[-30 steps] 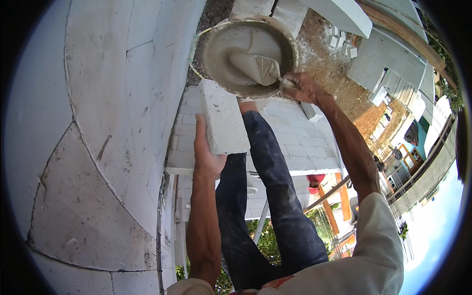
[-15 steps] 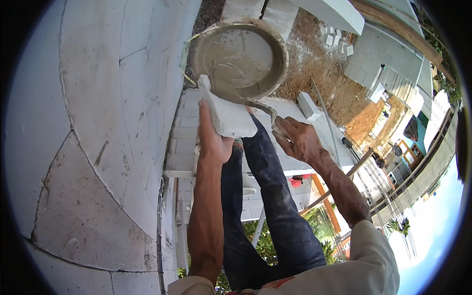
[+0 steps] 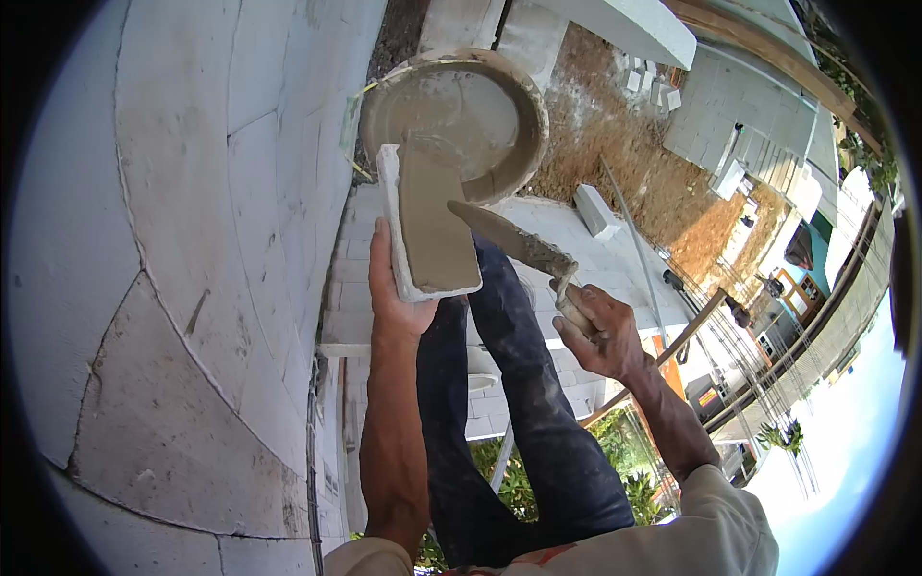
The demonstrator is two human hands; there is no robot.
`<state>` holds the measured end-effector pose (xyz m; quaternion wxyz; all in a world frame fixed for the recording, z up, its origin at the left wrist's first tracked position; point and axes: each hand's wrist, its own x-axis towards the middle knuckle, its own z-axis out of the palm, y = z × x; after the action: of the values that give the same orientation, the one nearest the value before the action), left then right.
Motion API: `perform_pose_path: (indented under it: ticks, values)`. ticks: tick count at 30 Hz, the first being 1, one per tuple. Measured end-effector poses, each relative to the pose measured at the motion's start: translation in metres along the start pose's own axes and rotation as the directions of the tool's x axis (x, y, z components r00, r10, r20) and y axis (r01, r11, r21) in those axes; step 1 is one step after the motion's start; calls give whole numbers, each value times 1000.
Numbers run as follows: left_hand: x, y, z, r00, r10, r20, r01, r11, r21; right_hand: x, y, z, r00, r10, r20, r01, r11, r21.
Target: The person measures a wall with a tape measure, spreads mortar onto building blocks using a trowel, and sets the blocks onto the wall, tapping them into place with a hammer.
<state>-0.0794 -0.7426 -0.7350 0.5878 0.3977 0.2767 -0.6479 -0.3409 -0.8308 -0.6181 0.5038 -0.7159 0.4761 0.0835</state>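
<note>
A round tub (image 3: 540,120) is sitting near the top of the frame, left of centre, and it is holding a broad pool of wet grey-brown mortar (image 3: 471,110). The pool is lying well below the rim on the right, where the coated inner wall is showing; the tub's lower left part is disappearing behind the block. A thin yellowish strip (image 3: 357,167) is curving just beside the tub's left side.

Just below, the person's left hand (image 3: 401,305) is grasping a white block (image 3: 390,197) by its lower left edge and end, thumb lying up along the side. The block is standing out in front of the legs (image 3: 523,350), left of the frame's centre, its broad face turned to view and carrying a smooth layer of the same mortar, with pale edges peeking out around it.

The right hand (image 3: 603,336) is clenching the handle of a trowel (image 3: 514,238), right of centre. The blade, smeared with mortar, is pointing up and left, its tip ending at the block's right edge; I can't tell whether the two are touching.

A pale block wall (image 3: 192,192) is filling the left side of the frame. Right of the tub, a loose block (image 3: 597,211) is lying beside brown soil (image 3: 634,144), and smaller blocks (image 3: 656,84) are resting farther up.
</note>
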Motion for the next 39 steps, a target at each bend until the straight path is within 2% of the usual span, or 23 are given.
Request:
perform_pose_path:
  ticks: [5,7,8,10,14,17,19,20,22,26,28,29,30,32,33,34,36,37,39]
  values:
    - [-21,14,-24,997,-75,-23,76,996,47,37,4,5,999,3,-54,0,999,50]
    - [-24,19,-38,978,-164,131,135,969,208,50,9,9,994,-47,-98,49,999,21]
    - [-24,20,-43,978,-165,131,135,968,209,57,10,12,994,-47,-99,49,999,22]
    - [-24,20,-50,994,-90,58,56,894,444,66,10,16,993,-77,-94,74,996,-41]
    - [-22,19,-57,996,-67,53,31,865,501,61,1,8,994,-108,25,110,981,-162]
    - [-23,16,-73,997,-66,-51,81,913,401,42,3,-1,994,-86,65,92,991,-95]
    - [-26,19,-66,990,-60,-130,82,982,172,34,6,1,994,-106,32,108,992,-72]
    - [-27,21,-57,989,-56,-135,79,982,171,35,6,3,993,-108,37,110,991,-69]
    - [-30,23,-42,998,-43,35,46,997,-66,34,4,7,996,-94,-2,94,995,24]
    - [-23,13,-43,999,24,39,-17,988,-154,30,4,16,997,-74,-4,74,996,47]
    - [-20,9,-37,994,95,45,-80,960,-267,28,-2,23,995,-95,-42,96,995,23]
    - [-21,10,-25,995,98,-34,-103,956,-274,26,-6,28,991,-114,-75,116,993,32]
    - [-18,7,-22,994,100,-32,-105,956,-274,24,-8,34,990,-117,-76,119,992,30]
    - [-13,3,-17,989,55,-138,-97,942,-323,21,-14,43,974,-176,-142,175,984,-23]
    - [-10,0,-13,975,28,-223,-92,955,-283,24,-18,48,955,-230,-188,224,973,-49]
    - [-11,0,-11,975,29,-222,-92,955,-282,27,-23,54,955,-230,-189,225,973,-48]
    - [-16,1,-7,963,-118,-244,12,917,-399,35,-28,60,949,-256,-186,206,946,-250]
    - [-18,0,-4,963,-118,-243,12,918,-398,39,-24,61,948,-256,-188,206,946,-250]
    - [-23,0,1,962,-111,-251,-4,909,-417,47,-8,70,959,-152,-239,70,945,-320]
